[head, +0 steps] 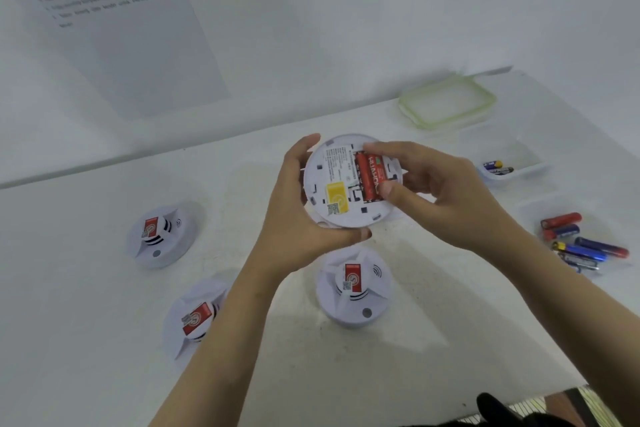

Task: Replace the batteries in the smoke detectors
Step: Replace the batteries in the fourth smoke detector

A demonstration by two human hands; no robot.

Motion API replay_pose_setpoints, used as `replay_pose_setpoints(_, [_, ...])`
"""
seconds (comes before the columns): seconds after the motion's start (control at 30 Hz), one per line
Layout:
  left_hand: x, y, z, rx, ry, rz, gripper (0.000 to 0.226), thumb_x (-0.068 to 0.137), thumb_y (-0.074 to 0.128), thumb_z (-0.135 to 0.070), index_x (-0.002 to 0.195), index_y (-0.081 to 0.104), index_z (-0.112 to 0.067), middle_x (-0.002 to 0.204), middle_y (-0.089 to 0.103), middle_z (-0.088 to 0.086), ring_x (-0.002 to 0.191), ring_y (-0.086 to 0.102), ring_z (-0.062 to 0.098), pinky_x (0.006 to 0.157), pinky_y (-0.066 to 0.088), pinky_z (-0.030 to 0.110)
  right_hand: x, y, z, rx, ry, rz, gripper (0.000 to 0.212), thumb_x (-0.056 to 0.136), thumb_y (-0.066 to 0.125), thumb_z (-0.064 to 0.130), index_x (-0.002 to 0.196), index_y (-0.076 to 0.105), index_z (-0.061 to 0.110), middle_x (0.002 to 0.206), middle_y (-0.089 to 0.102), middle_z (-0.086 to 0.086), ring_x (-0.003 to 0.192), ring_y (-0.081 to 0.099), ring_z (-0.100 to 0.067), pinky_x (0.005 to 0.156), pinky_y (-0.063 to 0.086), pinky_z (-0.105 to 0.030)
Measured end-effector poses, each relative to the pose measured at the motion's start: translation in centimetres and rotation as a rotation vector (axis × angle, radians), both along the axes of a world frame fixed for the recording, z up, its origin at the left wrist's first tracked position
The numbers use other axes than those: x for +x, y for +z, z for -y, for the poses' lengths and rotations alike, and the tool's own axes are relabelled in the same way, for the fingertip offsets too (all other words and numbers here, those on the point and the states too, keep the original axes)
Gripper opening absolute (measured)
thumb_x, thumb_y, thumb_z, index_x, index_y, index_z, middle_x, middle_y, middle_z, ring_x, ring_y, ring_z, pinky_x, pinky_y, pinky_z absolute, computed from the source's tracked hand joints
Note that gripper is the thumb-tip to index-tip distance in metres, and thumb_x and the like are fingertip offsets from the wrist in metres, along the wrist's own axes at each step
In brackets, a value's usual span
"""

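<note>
Table [415,374]: white and hard, well below both sets of fingers; anything dropped would bounce or roll on it.
Left hand [294,211]: fingers and thumb are curled round the rim of the held detector, carrying it in the air. If this grip slackens while the other hand pushes, the unit could tip out.
Right hand [446,191]: forefinger and thumb pinch the red battery end to end, the other fingers loosely bent behind.
Held detector [332,184]: the task's thing, back side up between the two hands, battery bay open under the right fingertips.
Other detectors [353,288]: three lie face up on the table, one directly under the left wrist, where a fall would strike it.
Loose batteries [585,246]: a mixed red and blue pile, well to the right of the right hand. Old and new cells could get confused here.
Red battery [374,177]: in the bay beside a second red cell. Motion blur hides whether it is fully seated. The spring could flick it out from the pinch, or it could go in with poles reversed.
</note>
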State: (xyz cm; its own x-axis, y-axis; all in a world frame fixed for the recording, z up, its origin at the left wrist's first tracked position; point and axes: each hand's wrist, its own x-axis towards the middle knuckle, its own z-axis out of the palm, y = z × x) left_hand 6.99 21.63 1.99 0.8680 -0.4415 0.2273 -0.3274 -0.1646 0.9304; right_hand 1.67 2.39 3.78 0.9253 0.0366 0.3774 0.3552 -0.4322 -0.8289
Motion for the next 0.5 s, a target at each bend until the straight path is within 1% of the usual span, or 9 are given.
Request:
replay_pose_setpoints(0.03, [-0.1, 0.1, 0.5, 0.021, -0.021, 0.018, 0.109, 0.044, 0.087, -0.028, 0.139, 0.033, -0.026, 0.133, 0.049, -0.001, 0.121, 0.054, 0.017, 0.093, 0.053, 0.043, -0.4, 0.1, 0.5, -0.022, -0.004, 0.015, 0.037, 0.087, 0.059, 0.021, 0.124, 0.058, 0.021, 0.115, 0.065, 0.009, 0.091, 0.068, -0.009, 0.077, 0.057, -0.028])
replay_pose_setpoints(0.1, [-0.5, 0.3, 1.8, 0.057, -0.043, 0.080, 0.102, 0.045, 0.085, -0.035, 0.135, 0.037, -0.030, 0.132, 0.049, 0.001, 0.122, 0.053, 0.015, 0.095, 0.052, 0.042, -1.2, 0.2, 1.5, -0.078, -0.019, 0.032, 0.036, 0.088, 0.057, 0.025, 0.123, 0.058, 0.019, 0.110, 0.066, 0.008, 0.088, 0.068, -0.007, 0.073, 0.057, -0.025])
replay_pose_setpoints(0.17, [-0.8, 0.5, 3.1, 0.063, -0.059, 0.110, 0.093, 0.045, 0.082, -0.037, 0.126, 0.037, -0.036, 0.127, 0.049, 0.000, 0.118, 0.053, 0.010, 0.092, 0.053, 0.033, -1.7, 0.2, 2.5, -0.097, -0.040, 0.018, 0.032, 0.089, 0.057, 0.022, 0.120, 0.057, 0.017, 0.106, 0.067, 0.011, 0.086, 0.068, -0.006, 0.072, 0.057, -0.024])
replay_pose_setpoints(0.2, [-0.9, 0.4, 3.7, 0.067, -0.068, 0.111, 0.091, 0.045, 0.081, -0.037, 0.125, 0.036, -0.036, 0.126, 0.048, 0.001, 0.117, 0.054, 0.008, 0.090, 0.053, 0.028, -1.9, 0.1, 3.0, -0.091, -0.048, 0.006, 0.030, 0.089, 0.057, 0.020, 0.118, 0.056, 0.016, 0.105, 0.066, 0.013, 0.087, 0.068, -0.004, 0.072, 0.057, -0.023])
replay_pose_setpoints(0.27, [-1.1, 0.3, 5.0, 0.083, -0.084, 0.103, 0.097, 0.045, 0.082, -0.037, 0.129, 0.033, -0.029, 0.129, 0.045, 0.004, 0.118, 0.053, 0.010, 0.089, 0.051, 0.022, -2.3, 0.0, 4.0, -0.074, -0.059, -0.028, 0.025, 0.092, 0.056, 0.016, 0.116, 0.054, 0.018, 0.101, 0.067, 0.013, 0.085, 0.068, -0.002, 0.072, 0.057, -0.024])
replay_pose_setpoints(0.3, [-1.2, 0.3, 5.5, 0.091, -0.095, 0.102, 0.101, 0.045, 0.083, -0.034, 0.132, 0.032, -0.025, 0.130, 0.045, 0.004, 0.117, 0.053, 0.008, 0.088, 0.050, 0.018, -2.5, 0.1, 4.5, -0.074, -0.066, -0.045, 0.022, 0.093, 0.055, 0.015, 0.114, 0.053, 0.020, 0.097, 0.069, 0.011, 0.083, 0.068, -0.002, 0.070, 0.058, -0.026])
replay_pose_setpoints(0.37, [-1.6, 0.1, 6.8, 0.094, -0.106, 0.108, 0.101, 0.046, 0.087, -0.020, 0.131, 0.034, -0.021, 0.125, 0.049, -0.004, 0.111, 0.054, 0.001, 0.083, 0.047, 0.010, -2.8, 0.2, 5.6, -0.107, -0.087, -0.061, 0.016, 0.094, 0.051, 0.020, 0.109, 0.051, 0.026, 0.086, 0.071, 0.004, 0.075, 0.069, -0.006, 0.063, 0.057, -0.032])
replay_pose_setpoints(0.43, [-2.1, 0.1, 8.0, 0.086, -0.093, 0.105, 0.095, 0.046, 0.086, -0.012, 0.124, 0.036, -0.029, 0.117, 0.052, -0.014, 0.105, 0.056, -0.004, 0.078, 0.046, 0.007, -2.8, 0.4, 6.7, -0.164, -0.111, -0.056, 0.010, 0.094, 0.046, 0.029, 0.104, 0.047, 0.031, 0.077, 0.071, -0.001, 0.067, 0.067, -0.012, 0.057, 0.054, -0.039])
replay_pose_setpoints(0.5, [-2.6, 0.0, 9.2, 0.088, -0.087, 0.096, 0.092, 0.046, 0.086, -0.012, 0.119, 0.035, -0.035, 0.114, 0.053, -0.016, 0.102, 0.058, -0.003, 0.076, 0.046, 0.008, -2.9, 0.4, 7.7, -0.211, -0.116, -0.054, 0.008, 0.091, 0.043, 0.035, 0.099, 0.044, 0.033, 0.071, 0.070, -0.005, 0.061, 0.066, -0.020, 0.053, 0.052, -0.044])
